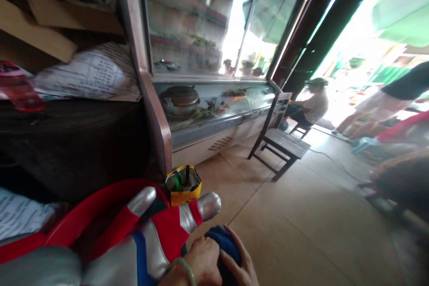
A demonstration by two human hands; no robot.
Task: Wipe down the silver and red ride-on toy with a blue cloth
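Note:
Low in the head view, my left hand (205,254), with a pale green bangle on its wrist, is closed against a dark blue cloth piece (225,241). My right hand (244,262) curves round the other side of this piece, its thumb and fingers pressed on it. The lower part of the cloth is hidden by my hands. Just left of them lies a stuffed figure (170,232) in red, silver and blue, with rounded silver limb ends. Behind and beneath it shows a red plastic basin (80,205).
A yellow bag (185,195) stands on the floor past the figure. Beyond are a glass display cabinet (214,129) and a wooden chair (284,140). Cardboard boxes (50,31) and a printed sack (87,73) lie at left. A seated person (315,103) and other people are toward the bright doorway.

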